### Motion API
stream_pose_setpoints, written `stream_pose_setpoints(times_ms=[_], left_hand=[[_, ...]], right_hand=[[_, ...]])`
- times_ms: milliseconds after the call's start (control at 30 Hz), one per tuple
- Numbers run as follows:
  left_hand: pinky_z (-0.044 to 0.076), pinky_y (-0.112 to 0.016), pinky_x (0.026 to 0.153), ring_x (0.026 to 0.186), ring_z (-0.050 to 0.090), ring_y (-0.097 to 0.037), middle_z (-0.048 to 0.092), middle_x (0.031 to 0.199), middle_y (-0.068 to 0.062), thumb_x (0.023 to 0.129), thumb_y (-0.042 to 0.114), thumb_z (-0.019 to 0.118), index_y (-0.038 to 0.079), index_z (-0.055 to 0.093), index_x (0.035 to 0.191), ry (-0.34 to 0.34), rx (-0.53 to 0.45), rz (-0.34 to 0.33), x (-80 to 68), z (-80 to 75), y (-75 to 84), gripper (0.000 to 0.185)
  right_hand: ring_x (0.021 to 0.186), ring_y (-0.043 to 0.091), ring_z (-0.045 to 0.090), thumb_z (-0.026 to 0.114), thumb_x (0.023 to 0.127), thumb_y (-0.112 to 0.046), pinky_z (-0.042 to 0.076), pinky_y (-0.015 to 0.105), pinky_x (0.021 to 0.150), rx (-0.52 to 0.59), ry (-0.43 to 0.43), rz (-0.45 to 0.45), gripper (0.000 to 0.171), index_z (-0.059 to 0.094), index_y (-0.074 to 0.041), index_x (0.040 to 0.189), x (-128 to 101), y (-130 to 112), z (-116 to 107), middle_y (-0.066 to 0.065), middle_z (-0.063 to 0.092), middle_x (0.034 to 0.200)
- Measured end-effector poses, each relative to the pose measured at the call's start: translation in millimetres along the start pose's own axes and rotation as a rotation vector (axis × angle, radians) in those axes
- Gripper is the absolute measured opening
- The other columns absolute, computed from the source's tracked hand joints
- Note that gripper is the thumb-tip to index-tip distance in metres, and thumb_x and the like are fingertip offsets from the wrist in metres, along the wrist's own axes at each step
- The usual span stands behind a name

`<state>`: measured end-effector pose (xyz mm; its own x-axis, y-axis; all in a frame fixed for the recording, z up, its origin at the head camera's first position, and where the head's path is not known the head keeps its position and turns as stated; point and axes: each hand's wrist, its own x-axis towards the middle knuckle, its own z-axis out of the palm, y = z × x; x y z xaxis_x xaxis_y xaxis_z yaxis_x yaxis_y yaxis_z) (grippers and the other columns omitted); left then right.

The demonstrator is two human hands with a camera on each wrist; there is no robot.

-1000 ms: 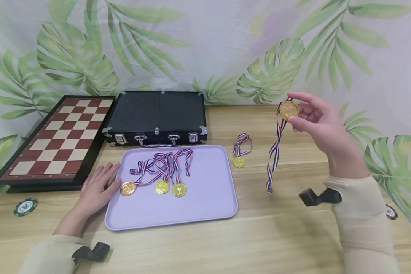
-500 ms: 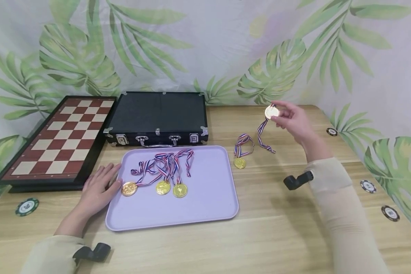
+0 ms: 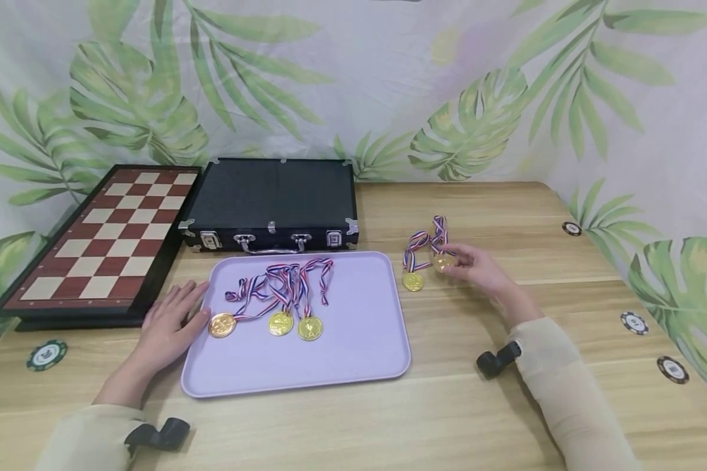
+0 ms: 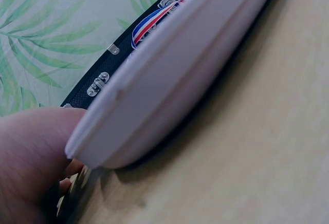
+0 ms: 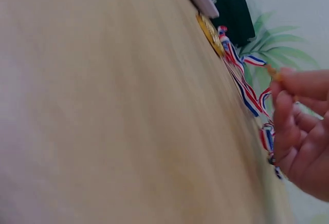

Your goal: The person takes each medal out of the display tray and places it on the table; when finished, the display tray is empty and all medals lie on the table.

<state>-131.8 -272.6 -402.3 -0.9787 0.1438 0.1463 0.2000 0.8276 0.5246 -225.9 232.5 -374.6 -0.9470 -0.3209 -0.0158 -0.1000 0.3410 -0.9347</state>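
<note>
My right hand [image 3: 482,273] pinches a gold medal [image 3: 444,262] by its edge, low over the table right of the tray. Its red, white and blue ribbon [image 3: 440,230] trails away toward the back. Just left of it lies another gold medal [image 3: 412,282] with a looped ribbon. In the right wrist view, thumb and fingertips hold the medal's thin edge [image 5: 274,73]. My left hand [image 3: 171,324] rests on the table with relaxed fingers, touching the left side of the lilac tray [image 3: 353,356]. Three medals lie in the tray, one more coppery [image 3: 221,324], their ribbons tangled.
A black case [image 3: 277,196] with metal latches stands behind the tray. Left of it lies a checkered game board [image 3: 112,229]. A green poker chip [image 3: 46,355] lies at the left; several dark chips, one at the front right [image 3: 672,369], line the right edge.
My right hand has moved left and down with the medal, from raised in the air to close above the table beside the other medal. My left hand and the tray have stayed put.
</note>
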Motion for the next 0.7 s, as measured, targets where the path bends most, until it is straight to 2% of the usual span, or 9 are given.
stream_pose_setpoints(times_ms=[100, 167, 300, 467, 700], left_hand=[[-0.004, -0.056, 0.094, 0.124, 0.007, -0.041, 0.023, 0.133, -0.027, 0.090, 0.031, 0.040, 0.006, 0.029, 0.134, 0.000, 0.001, 0.007, 0.2, 0.3, -0.5, 0.052], [-0.004, -0.056, 0.094, 0.124, 0.008, -0.041, 0.024, 0.133, -0.028, 0.090, 0.031, 0.041, 0.007, 0.030, 0.134, 0.001, 0.004, 0.008, -0.3, 0.2, -1.0, 0.051], [-0.003, -0.056, 0.094, 0.124, 0.008, -0.041, 0.024, 0.133, -0.027, 0.090, 0.031, 0.041, 0.006, 0.030, 0.134, 0.006, 0.006, 0.004, -1.4, -0.5, -1.5, 0.051], [-0.003, -0.056, 0.094, 0.124, 0.007, -0.041, 0.024, 0.133, -0.027, 0.090, 0.032, 0.040, 0.006, 0.030, 0.134, 0.003, 0.010, -0.001, -1.0, -0.1, -1.5, 0.052], [-0.003, -0.056, 0.094, 0.125, 0.007, -0.041, 0.024, 0.133, -0.028, 0.090, 0.031, 0.040, 0.007, 0.029, 0.134, 0.002, 0.007, 0.001, -0.5, 2.0, -2.3, 0.052]], right_hand=[[0.056, 0.015, 0.052, 0.064, 0.074, -0.003, 0.044, 0.024, 0.049, -0.014, -0.017, -0.006, 0.048, 0.048, -0.001, 0.120, -5.0, 7.8, 4.6, 0.011, 0.056, 0.072], [0.054, 0.014, 0.050, 0.063, 0.075, -0.002, 0.042, 0.022, 0.046, -0.063, -0.014, -0.008, 0.047, 0.048, 0.000, 0.119, -6.5, 11.2, 6.6, 0.011, 0.055, 0.070], [0.052, 0.011, 0.046, 0.062, 0.075, 0.002, 0.039, 0.022, 0.045, -0.125, -0.018, 0.016, 0.046, 0.047, 0.003, 0.119, -6.5, 14.7, 9.9, 0.010, 0.053, 0.069], [0.051, 0.009, 0.042, 0.064, 0.073, 0.003, 0.037, 0.020, 0.045, -0.187, -0.058, -0.024, 0.046, 0.048, 0.005, 0.117, -7.3, 11.6, 13.4, 0.009, 0.052, 0.068], [0.049, 0.012, 0.042, 0.064, 0.074, -0.001, 0.036, 0.022, 0.044, -0.314, -0.071, -0.064, 0.043, 0.051, 0.002, 0.115, -8.9, 12.1, 12.9, 0.005, 0.049, 0.061]])
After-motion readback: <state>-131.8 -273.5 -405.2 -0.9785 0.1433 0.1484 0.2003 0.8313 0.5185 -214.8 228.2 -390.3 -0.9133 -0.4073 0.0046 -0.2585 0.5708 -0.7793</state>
